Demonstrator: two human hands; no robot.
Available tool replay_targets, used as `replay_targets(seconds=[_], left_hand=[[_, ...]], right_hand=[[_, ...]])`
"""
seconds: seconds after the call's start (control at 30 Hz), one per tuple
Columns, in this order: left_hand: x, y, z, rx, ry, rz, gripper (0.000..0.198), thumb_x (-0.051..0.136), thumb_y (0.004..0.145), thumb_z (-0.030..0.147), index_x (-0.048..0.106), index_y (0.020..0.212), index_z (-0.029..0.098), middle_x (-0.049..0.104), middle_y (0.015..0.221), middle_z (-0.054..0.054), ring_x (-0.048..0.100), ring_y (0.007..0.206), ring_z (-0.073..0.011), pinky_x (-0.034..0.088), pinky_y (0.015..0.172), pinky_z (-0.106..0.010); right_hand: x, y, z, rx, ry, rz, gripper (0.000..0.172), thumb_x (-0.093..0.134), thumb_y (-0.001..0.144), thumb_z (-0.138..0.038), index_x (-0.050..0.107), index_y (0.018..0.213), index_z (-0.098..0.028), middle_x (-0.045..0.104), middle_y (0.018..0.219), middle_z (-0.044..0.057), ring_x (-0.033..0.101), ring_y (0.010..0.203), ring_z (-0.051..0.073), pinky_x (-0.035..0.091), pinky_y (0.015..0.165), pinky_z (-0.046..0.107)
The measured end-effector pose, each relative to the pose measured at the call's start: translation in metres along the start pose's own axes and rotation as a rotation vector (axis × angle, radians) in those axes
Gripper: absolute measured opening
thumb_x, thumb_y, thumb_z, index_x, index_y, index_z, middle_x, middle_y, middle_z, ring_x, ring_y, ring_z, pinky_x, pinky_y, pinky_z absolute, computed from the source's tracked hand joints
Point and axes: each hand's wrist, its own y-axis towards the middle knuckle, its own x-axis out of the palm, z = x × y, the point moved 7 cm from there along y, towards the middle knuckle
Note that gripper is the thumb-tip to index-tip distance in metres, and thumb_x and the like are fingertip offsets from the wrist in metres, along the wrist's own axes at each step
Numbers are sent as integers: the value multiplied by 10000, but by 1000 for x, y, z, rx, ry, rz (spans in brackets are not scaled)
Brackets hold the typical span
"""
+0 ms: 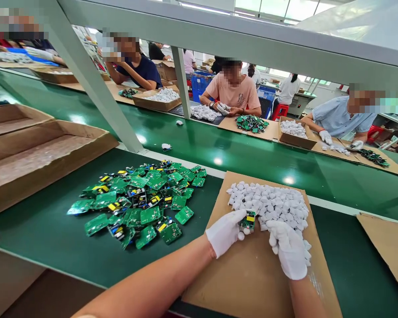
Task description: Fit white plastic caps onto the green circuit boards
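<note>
Head camera looks down on a green table (pixel 46 238) where the person's two white-gloved hands meet over a cardboard sheet (pixel 248 278). The left hand (pixel 224 232) has its fingers closed on a small circuit board (pixel 248 221), pinching it at the near edge of a pile of white plastic pieces (pixel 268 202) that lies on the far half of the sheet. The right hand (pixel 289 251) rests just beside the board, fingers curled down against the near right edge of the pile; whether it grips a piece cannot be told, since glove and pieces are the same white. One loose white piece (pixel 240 236) sits just under the left hand's fingertips.

To the left of the sheet, a heap of green circuit boards (pixel 142 201) is spread on the table, well apart from the hands. Farther left stands a large cardboard box (pixel 53 154). Beyond the table runs a green conveyor belt (pixel 252 152), and across it other people sit at their own heaps of boards and white pieces.
</note>
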Motion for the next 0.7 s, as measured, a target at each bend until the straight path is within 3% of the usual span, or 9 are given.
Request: replay_targets(seconds=[0.1,0.17,0.23,0.33,0.4,0.5,0.6,0.7], left_hand=[[6,-3,6,-2,-46,-55,336,596,751,381,590,1007,163,556,825,-59,520,630,-89,264,430,-166],[6,-4,8,1,-66,-62,362,605,744,367,574,1052,179,565,872,-69,532,644,-93,263,429,-165],[4,-4,8,-4,-74,-37,391,600,748,373,558,1085,179,577,909,-85,541,643,-100,281,436,-170],[0,-2,5,-20,-95,3,376,598,753,360,560,1069,159,587,871,-88,550,641,-108,311,448,-168],[0,-2,1,-44,-135,-11,336,600,755,331,567,1034,147,583,815,-75,545,628,-101,318,449,-158],[1,-1,-6,-81,-182,-32,281,599,758,313,569,986,151,585,781,-61,537,584,-82,348,468,-156],[1,-2,-11,-115,-168,-43,259,611,750,299,561,968,171,595,811,-57,584,620,-115,400,513,-187],[3,-3,-11,-107,-151,-51,299,634,726,272,555,1004,195,591,872,-51,603,666,-144,404,507,-199]], right_hand=[[4,3,-5,-92,0,-6,251,564,778,-392,639,923,-202,614,700,22,525,520,118,446,450,249],[4,4,-3,-76,37,6,269,591,763,-370,625,977,-209,622,714,18,541,543,125,476,496,271],[4,3,3,10,96,-8,307,564,783,-405,613,996,-191,612,634,3,529,464,116,452,428,253],[6,0,7,84,118,-70,384,453,824,-494,638,876,-161,539,455,-29,439,308,88,326,296,203],[4,0,6,93,89,-60,355,473,816,-479,643,863,-171,525,433,-37,441,306,88,307,290,193],[6,2,-7,-43,45,-76,162,577,771,-338,652,824,-204,617,646,11,553,496,121,428,413,232],[11,1,-20,-218,69,-145,69,592,756,-244,653,737,-217,619,872,43,566,638,139,481,529,282],[6,0,-14,-182,171,-86,52,625,739,-235,643,787,-223,622,809,18,558,560,120,477,503,278]])
